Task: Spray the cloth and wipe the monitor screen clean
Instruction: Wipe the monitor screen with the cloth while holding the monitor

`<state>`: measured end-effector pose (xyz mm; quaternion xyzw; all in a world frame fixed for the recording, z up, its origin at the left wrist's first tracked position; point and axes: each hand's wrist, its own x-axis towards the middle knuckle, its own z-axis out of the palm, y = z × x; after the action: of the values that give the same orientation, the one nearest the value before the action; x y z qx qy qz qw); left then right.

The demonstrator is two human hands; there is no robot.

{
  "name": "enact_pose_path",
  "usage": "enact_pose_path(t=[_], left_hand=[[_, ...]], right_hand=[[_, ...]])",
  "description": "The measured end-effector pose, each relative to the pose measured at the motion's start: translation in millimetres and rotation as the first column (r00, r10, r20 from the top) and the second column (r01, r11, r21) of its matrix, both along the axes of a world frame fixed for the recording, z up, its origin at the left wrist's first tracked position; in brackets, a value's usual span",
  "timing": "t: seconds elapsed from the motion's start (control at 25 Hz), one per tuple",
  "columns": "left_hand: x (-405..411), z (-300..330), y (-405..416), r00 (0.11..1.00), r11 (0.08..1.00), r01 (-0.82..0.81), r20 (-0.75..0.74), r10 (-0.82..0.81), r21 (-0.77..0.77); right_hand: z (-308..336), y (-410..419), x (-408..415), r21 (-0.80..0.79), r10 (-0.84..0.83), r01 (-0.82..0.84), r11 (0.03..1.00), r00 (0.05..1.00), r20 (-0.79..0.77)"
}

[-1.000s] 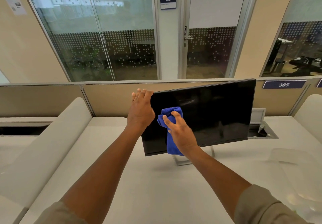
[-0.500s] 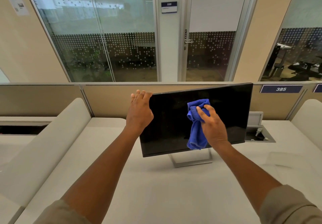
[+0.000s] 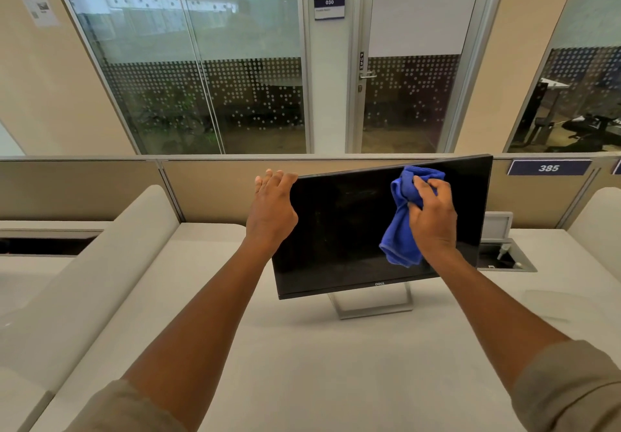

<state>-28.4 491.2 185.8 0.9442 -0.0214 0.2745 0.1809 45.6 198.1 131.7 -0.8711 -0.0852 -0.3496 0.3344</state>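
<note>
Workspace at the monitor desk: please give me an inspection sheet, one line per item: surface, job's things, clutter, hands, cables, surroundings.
Surface: pale desk, bare in front of the monitor.
Job's things: black monitor, screen dark, on a silver stand; blue cloth bunched against the upper right of the screen. No spray bottle seen.
Clutter: nothing seen.
Hands: left hand grips the monitor's upper left corner; right hand presses the cloth on the screen.
Cables: none clearly seen; an open cable hatch lies to the right of the monitor, contents unclear.
Surroundings: beige partition with sign 385; glass wall and door behind.
</note>
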Motion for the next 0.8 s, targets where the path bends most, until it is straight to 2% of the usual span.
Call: enact_pose_path(t=[0.12, 0.28, 0.44, 0.52, 0.64, 0.8], left_hand=[[1.5, -0.8, 1.4, 1.000, 1.000, -0.001, -0.003, 0.001, -0.011], [3.6, -0.2, 1.5, 1.000, 0.999, 0.002, -0.008, -0.002, -0.034], [4.6, -1.1, 4.3, 1.000, 1.000, 0.008, -0.017, -0.008, -0.023], [2.6, -2.3, 4.4, 1.000, 1.000, 0.009, -0.013, -0.009, -0.016], [0.0, -1.8, 5.8, 1.000, 1.000, 0.014, 0.004, -0.014, 0.011], [-1.1, -1.6, 5.0, 1.000, 0.999, 0.006, 0.015, -0.007, 0.043]], right_hand=[[9.4, 50.2, -9.3, -0.054, 0.063, -0.061, 0.997, 0.997, 0.044], [12.9, 106.0, -21.8, -0.250, 0.183, -0.149, 0.957, 0.976, 0.120], [-16.2, 136.3, -39.5, -0.558, 0.358, -0.255, 0.790, 0.930, 0.082], [-40.6, 135.2, -47.8, -0.652, 0.448, -0.341, 0.677, 0.894, -0.002], [-73.4, 120.3, -56.5, -0.750, 0.419, -0.435, 0.499, 0.878, -0.230], [-89.3, 85.1, -54.2, -0.744, 0.313, -0.478, 0.467, 0.876, -0.366]])
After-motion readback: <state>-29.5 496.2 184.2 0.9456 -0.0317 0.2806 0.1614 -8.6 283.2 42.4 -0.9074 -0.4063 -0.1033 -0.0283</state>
